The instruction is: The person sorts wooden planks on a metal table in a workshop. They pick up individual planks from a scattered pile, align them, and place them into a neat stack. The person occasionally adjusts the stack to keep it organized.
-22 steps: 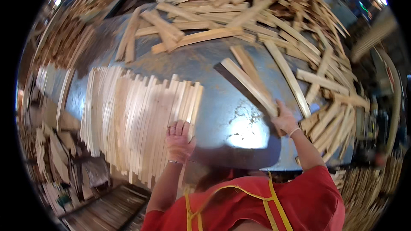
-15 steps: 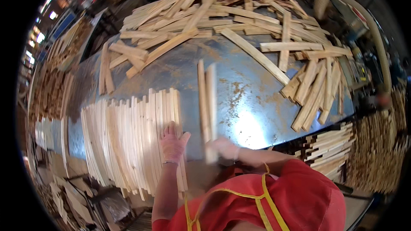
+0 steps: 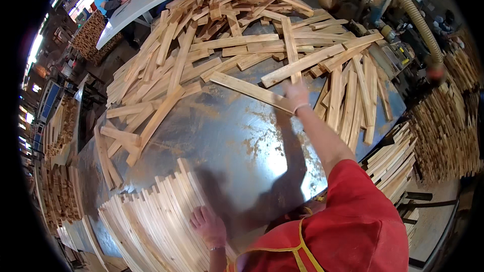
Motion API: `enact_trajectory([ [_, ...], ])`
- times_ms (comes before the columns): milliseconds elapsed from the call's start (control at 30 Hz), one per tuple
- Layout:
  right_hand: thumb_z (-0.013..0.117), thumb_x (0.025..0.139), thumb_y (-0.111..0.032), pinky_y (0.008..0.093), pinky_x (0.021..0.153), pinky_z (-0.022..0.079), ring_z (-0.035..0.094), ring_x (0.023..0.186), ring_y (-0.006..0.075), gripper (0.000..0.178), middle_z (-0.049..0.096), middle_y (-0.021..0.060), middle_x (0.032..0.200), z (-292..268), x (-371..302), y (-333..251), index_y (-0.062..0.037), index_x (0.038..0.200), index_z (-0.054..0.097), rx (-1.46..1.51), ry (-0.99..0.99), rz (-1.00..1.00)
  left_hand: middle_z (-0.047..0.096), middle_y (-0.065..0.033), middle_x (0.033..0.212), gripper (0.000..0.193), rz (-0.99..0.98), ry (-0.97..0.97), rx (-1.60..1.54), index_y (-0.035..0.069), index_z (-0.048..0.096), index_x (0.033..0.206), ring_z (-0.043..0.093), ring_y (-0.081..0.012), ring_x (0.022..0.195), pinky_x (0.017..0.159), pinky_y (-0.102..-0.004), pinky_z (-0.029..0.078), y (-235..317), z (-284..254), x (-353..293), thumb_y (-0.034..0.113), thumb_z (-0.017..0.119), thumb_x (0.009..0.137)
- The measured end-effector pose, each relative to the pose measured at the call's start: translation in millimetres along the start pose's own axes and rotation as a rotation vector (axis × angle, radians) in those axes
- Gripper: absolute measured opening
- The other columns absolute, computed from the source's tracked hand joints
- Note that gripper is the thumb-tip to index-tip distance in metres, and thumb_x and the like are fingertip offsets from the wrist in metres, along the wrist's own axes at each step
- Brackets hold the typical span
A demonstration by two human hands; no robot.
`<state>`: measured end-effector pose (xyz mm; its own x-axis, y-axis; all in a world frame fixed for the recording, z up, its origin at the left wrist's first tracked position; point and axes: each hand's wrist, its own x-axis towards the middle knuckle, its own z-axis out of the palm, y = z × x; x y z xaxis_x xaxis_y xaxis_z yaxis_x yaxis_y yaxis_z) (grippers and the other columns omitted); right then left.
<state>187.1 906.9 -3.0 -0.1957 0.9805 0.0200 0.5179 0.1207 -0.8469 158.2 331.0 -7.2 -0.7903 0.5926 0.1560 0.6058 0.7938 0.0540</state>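
At the lower left, a row of pale wooden strips [image 3: 159, 221] stands packed side by side on the metal table. My left hand [image 3: 208, 226] lies on the right-hand edge of this row, its fingers stretched out over the strips. My right arm reaches forward across the table. My right hand [image 3: 297, 95] is at the near right end of a slanting wooden board [image 3: 249, 89]; its fingers are smeared by motion, so their grip does not show. Both hands look gloved in a thin pinkish material.
A large jumbled heap of boards [image 3: 237, 7] covers the table's far side and extends to both edges. The metal tabletop [image 3: 222, 131] carries patches of sawdust. Stacked strips [image 3: 390, 156] stand beyond the right edge. A ribbed hose [image 3: 411, 10] hangs at upper right. Another person [image 3: 103, 0] stands far left.
My right hand has let go of the strips it held near me and reached forward to the slanting board. My left hand stays on the row. The view has shifted forward and right.
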Motion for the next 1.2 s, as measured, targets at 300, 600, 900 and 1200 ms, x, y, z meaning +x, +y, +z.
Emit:
enact_trajectory([
  [300, 0.081, 0.088, -0.057, 0.0399, 0.11, 0.048, 0.065, 0.125, 0.0296, 0.083, 0.069, 0.019, 0.142, 21, 145, 59, 0.0084, 0.139, 0.066, 0.484, 0.0, 0.257, 0.056, -0.0207, 0.128, 0.058, -0.088, -0.245, -0.085, 0.004, 0.058, 0.127, 0.052, -0.0454, 0.122, 0.108, -0.0595, 0.039, 11, -19, 36, 0.02, 0.069, 0.072],
  [600, 0.083, 0.086, -0.012, 0.0322, 0.066, 0.054, 0.066, 0.08, 0.0111, 0.044, 0.072, 0.0035, 0.096, -38, 32, -32, 0.0002, 0.126, 0.069, 0.463, -0.673, 0.144, 0.059, -0.0146, 0.116, 0.049, -0.085, -0.186, -0.128, 0.007, 0.063, 0.118, 0.058, -0.0386, 0.111, 0.097, -0.0544, 0.045, 18, -40, 46, 0.018, 0.069, 0.071],
  [900, 0.078, 0.081, -0.02, 0.048, 0.112, 0.051, 0.059, 0.135, 0.0467, 0.098, 0.054, 0.0233, 0.155, 0, -62, -52, -0.0103, 0.167, 0.033, -0.522, -0.771, -0.32, 0.061, -0.0134, 0.126, 0.054, -0.035, 0.077, -0.178, 0.008, 0.064, 0.124, 0.057, -0.0376, 0.123, 0.107, -0.0547, 0.044, 0, -35, 20, 0.019, 0.072, 0.072],
  [1200, 0.081, 0.083, -0.024, 0.0493, 0.112, 0.05, 0.057, 0.137, 0.0461, 0.095, 0.048, 0.023, 0.159, -16, -251, -2, -0.01, 0.165, 0.034, -0.598, -0.739, -0.517, 0.06, -0.0112, 0.135, 0.059, -0.065, 0.164, -0.219, 0.015, 0.064, 0.134, 0.053, -0.0322, 0.133, 0.114, -0.051, 0.04, -15, -5, -17, 0.033, 0.076, 0.08],
])
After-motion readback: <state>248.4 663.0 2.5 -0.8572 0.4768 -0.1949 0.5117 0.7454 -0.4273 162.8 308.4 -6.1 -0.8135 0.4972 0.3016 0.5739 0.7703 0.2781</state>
